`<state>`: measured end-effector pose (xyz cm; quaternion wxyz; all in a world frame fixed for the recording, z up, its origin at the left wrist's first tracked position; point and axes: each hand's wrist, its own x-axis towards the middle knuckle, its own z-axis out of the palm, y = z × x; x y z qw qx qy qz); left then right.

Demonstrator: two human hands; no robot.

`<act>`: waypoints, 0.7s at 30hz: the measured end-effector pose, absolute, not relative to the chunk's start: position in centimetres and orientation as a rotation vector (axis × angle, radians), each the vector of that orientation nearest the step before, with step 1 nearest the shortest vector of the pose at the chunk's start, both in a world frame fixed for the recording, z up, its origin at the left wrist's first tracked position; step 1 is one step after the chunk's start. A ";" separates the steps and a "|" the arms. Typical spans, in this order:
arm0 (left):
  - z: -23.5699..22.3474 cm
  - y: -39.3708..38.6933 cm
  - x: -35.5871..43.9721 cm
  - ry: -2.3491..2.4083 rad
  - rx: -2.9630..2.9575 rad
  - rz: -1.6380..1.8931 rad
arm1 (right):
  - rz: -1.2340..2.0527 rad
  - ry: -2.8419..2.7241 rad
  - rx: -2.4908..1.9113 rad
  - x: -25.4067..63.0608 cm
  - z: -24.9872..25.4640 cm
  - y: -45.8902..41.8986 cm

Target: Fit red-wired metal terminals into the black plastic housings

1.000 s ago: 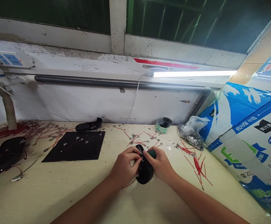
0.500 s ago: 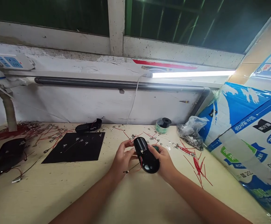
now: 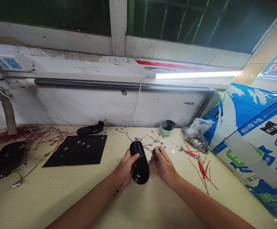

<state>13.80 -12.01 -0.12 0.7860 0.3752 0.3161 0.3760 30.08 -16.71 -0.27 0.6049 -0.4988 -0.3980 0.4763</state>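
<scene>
My left hand is wrapped around a glossy black rounded plastic housing, thumb across its face. Thin red and black wires hang from the housing below the wrist side of that hand. Just right of the housing, apart from it, my right hand is closed on a small dark green object. Its kind cannot be made out, since the fingers cover most of it.
Left lies a black mat with small metal pieces, behind it another black housing. A third dark housing is far left. Red wires, a tape roll, a plastic bag and a blue-white carton stand right.
The housing has shifted left and turned more upright, now held by my left hand. My right hand has let go of it and moved slightly away with the green object.
</scene>
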 end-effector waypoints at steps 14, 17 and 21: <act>1.5 -12.3 13.7 0.706 0.767 0.733 | 1.088 -1.038 -1.155 29.7 1.2 -16.9; 1.3 -12.2 13.7 0.696 0.784 0.732 | 1.194 -0.932 -1.203 29.4 1.5 -17.0; 1.0 -12.1 13.7 0.718 0.789 0.744 | 1.306 -0.846 -1.184 29.6 1.4 -17.1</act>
